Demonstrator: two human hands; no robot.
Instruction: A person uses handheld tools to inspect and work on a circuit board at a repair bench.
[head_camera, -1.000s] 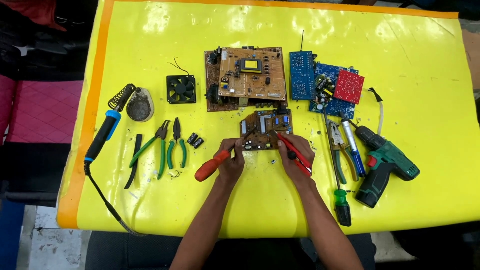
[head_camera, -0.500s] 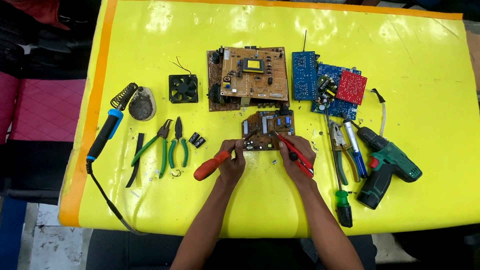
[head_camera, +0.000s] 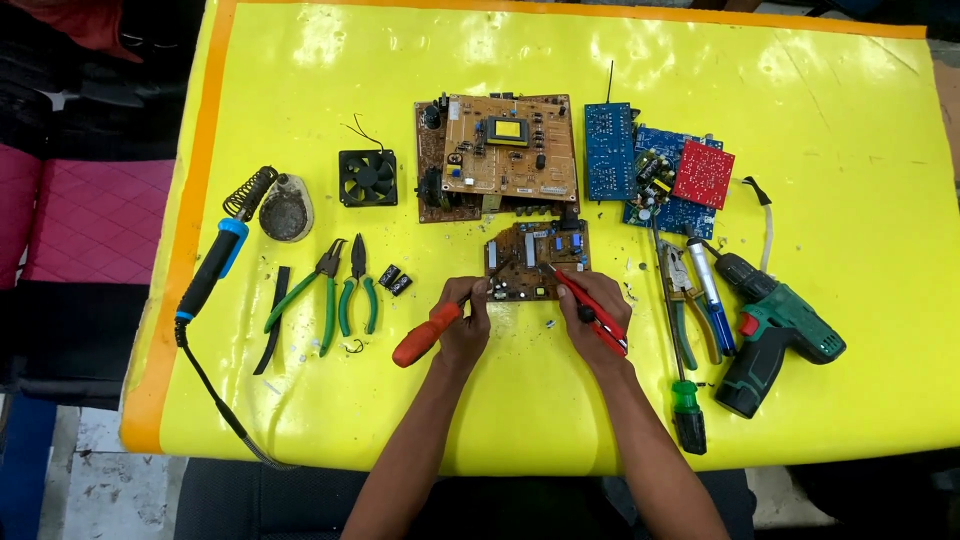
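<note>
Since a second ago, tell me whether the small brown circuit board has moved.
No. The small brown circuit board sits just below the large brown board, as before.

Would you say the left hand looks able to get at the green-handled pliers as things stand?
Probably not at once: the left hand already grips a red-handled screwdriver. The green-handled pliers lie uncovered just to its left, so the path itself looks free.

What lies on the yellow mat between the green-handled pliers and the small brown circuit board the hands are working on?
In the head view, two small black cylindrical parts lie between the green-handled pliers and the small brown circuit board.
</note>
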